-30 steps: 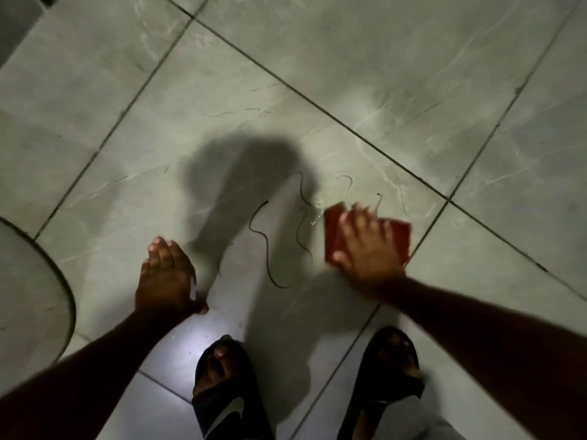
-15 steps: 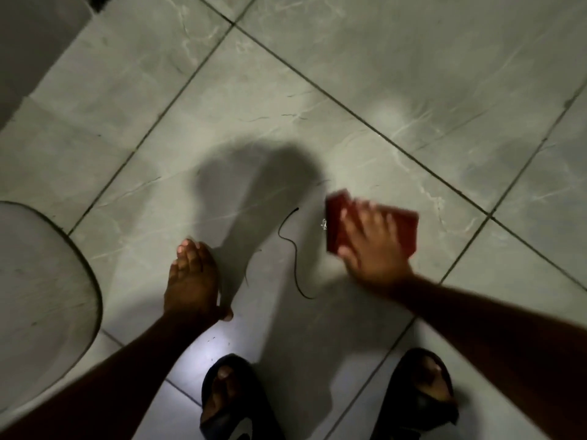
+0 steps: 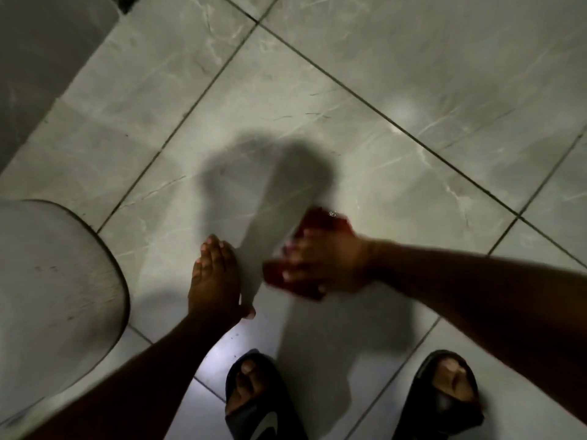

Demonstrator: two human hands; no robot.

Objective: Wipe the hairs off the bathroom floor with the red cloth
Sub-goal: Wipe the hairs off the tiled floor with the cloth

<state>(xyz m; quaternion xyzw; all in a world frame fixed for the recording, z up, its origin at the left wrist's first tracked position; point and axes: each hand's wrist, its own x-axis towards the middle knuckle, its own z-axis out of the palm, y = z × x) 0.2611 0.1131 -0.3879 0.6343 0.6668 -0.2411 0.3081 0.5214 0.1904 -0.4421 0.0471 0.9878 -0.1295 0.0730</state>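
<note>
My right hand (image 3: 320,265) presses flat on the red cloth (image 3: 320,222), which lies on the grey tiled floor (image 3: 381,74) and is blurred by motion. Red shows past my fingertips and behind my knuckles. My left hand (image 3: 214,277) rests flat on the floor just left of the cloth, fingers together, holding nothing. No hairs are visible on the tiles; whatever lies under the cloth is hidden.
A rounded white fixture (image 3: 47,296) bulges in at the left edge. A grey wall or step (image 3: 41,58) fills the top-left corner. My feet in black slides (image 3: 260,404) (image 3: 448,395) stand at the bottom.
My right hand has swept the cloth leftward and toward me, over the long dark hair that lay on the tile; that hair no longer shows. My left hand stays planted.
</note>
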